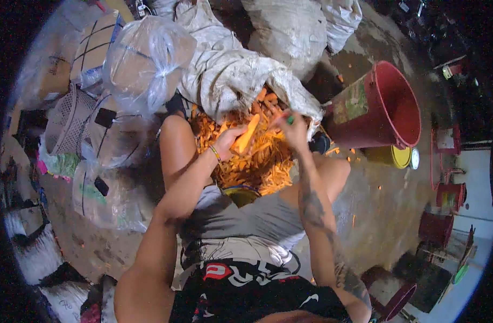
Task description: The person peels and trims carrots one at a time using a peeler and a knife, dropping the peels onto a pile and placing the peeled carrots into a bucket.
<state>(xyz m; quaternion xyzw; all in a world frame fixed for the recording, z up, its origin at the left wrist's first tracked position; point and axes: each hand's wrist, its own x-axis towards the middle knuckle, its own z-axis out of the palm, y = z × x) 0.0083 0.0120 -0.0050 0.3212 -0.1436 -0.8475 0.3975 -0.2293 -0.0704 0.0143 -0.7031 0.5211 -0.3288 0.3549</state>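
My left hand (227, 142) is closed around a bright orange carrot (250, 132), peeled on the side that shows and slanting up and to the right. Just right of it, my right hand (291, 128) grips a small green-handled tool (290, 120); its working end is too blurred to make out. Beneath both hands lies a heap of orange peelings (257, 167) between my legs. Browner, unpeeled carrots (268, 99) show at the mouth of a dirty white sack (230, 81) beyond my hands. A yellow rim (241, 191) pokes out at the near edge of the heap.
A large red bucket (359, 107) leans at the right, with a yellow tub (389, 156) beside it. More white sacks (286, 32) stand behind. On the left are plastic-wrapped boxes (149, 59) and a grey basket (69, 118). Orange scraps dot the wet floor (375, 215).
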